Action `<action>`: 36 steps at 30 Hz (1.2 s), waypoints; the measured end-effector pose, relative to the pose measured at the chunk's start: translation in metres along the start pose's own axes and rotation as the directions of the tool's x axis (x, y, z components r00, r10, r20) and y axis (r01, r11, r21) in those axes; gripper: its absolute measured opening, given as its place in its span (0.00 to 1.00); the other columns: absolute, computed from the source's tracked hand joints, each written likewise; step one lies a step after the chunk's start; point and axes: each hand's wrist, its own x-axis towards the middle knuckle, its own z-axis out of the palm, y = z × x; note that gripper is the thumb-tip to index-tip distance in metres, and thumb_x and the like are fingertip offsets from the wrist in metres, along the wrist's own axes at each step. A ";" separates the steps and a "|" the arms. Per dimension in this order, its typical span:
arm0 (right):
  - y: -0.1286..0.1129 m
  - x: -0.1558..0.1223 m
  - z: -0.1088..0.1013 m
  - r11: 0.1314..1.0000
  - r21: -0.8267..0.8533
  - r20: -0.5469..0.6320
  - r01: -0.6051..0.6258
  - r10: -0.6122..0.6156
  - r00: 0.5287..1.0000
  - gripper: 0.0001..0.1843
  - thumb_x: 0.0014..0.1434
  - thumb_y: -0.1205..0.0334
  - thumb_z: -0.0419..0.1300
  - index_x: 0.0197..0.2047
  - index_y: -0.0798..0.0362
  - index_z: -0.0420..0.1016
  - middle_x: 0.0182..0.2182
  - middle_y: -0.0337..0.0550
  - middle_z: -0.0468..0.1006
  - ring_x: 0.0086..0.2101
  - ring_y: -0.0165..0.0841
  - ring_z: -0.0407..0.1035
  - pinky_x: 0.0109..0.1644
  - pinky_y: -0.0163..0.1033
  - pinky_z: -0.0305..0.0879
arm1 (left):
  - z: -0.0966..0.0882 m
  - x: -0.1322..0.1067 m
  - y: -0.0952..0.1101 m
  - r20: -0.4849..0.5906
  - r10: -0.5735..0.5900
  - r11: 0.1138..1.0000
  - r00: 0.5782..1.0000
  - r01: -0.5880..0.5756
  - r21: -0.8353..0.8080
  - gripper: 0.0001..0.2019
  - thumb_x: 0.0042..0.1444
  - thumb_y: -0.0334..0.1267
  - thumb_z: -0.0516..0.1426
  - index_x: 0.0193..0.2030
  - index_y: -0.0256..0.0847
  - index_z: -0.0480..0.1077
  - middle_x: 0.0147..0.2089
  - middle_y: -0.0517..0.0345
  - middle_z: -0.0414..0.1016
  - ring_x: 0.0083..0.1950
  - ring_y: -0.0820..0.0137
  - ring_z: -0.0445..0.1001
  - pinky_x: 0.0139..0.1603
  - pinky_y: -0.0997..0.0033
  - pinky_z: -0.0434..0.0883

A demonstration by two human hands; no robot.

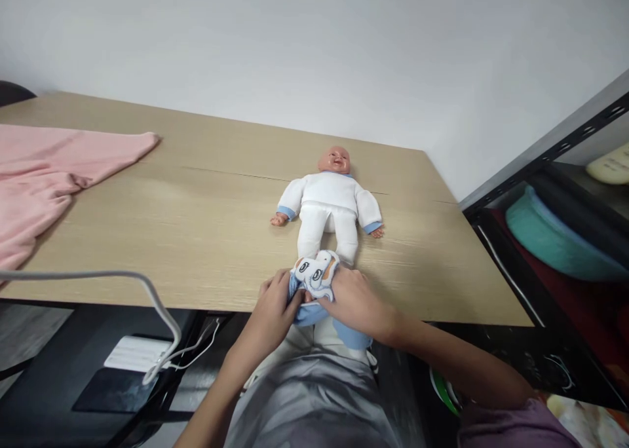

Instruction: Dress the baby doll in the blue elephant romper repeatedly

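Note:
A baby doll (329, 196) in a white top with blue cuffs lies on its back, head toward the wall and feet toward me. At its feet, a pair of white-and-blue doll pants (314, 274) with a cartoon animal face is bunched up. My left hand (278, 304) is closed on the left side of the pants, by a blue band. On the other side, my right hand (356, 300) grips the cloth near the animal face. A blue cuff hangs below the table edge. The doll's feet are mostly hidden by the pants and my fingers.
Pink cloth (59, 173) lies on the left of the wooden table (206, 238). A white cable (147, 284) arches up at the lower left, near a white device (135, 354) and a dark phone-like slab (115, 390). At right, a shelf holds a teal basin (555, 238).

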 end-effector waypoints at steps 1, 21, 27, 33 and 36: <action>0.002 0.001 0.000 0.999 0.036 -0.003 0.007 -0.007 1.000 0.16 0.71 0.66 0.64 0.60 0.52 0.81 0.59 0.55 0.85 0.57 0.49 0.81 0.63 0.53 0.75 | 0.001 0.000 -0.002 -0.013 0.002 1.000 1.000 -0.003 -0.028 0.12 0.74 0.47 0.53 0.53 0.45 0.73 0.56 0.47 0.81 0.59 0.50 0.76 0.65 0.44 0.69; 0.051 -0.004 0.020 0.848 0.502 -0.291 0.172 -0.022 0.956 0.09 0.63 0.65 0.69 0.48 0.51 0.81 0.43 0.44 0.88 0.41 0.39 0.81 0.49 0.41 0.76 | -0.012 0.008 0.002 -0.057 -0.015 0.873 0.998 -0.015 -0.488 0.22 0.66 0.37 0.66 0.66 0.46 0.71 0.67 0.46 0.81 0.69 0.55 0.79 0.71 0.52 0.77; 0.054 -0.001 0.017 0.825 0.553 -0.228 0.116 0.016 0.974 0.13 0.63 0.59 0.72 0.50 0.51 0.83 0.42 0.44 0.89 0.40 0.39 0.81 0.46 0.40 0.77 | -0.009 0.013 -0.011 -0.133 0.053 0.947 0.990 -0.092 -0.307 0.18 0.72 0.37 0.61 0.66 0.44 0.70 0.64 0.47 0.79 0.67 0.56 0.78 0.71 0.54 0.74; 0.064 0.014 0.003 0.884 0.386 -0.275 0.262 -0.161 0.948 0.15 0.63 0.62 0.70 0.53 0.51 0.84 0.50 0.49 0.88 0.48 0.44 0.81 0.55 0.47 0.77 | -0.020 0.027 -0.013 -0.148 0.164 0.974 0.975 -0.184 -0.131 0.15 0.73 0.37 0.58 0.64 0.43 0.71 0.62 0.46 0.77 0.65 0.56 0.76 0.69 0.54 0.73; 0.073 0.023 -0.009 0.910 0.265 -0.235 0.319 -0.260 0.937 0.17 0.63 0.63 0.70 0.55 0.50 0.84 0.54 0.51 0.87 0.54 0.47 0.80 0.62 0.52 0.76 | -0.030 0.036 -0.013 -0.104 0.220 0.966 0.970 -0.231 -0.114 0.16 0.74 0.37 0.56 0.66 0.44 0.71 0.68 0.44 0.75 0.71 0.54 0.73 0.75 0.54 0.69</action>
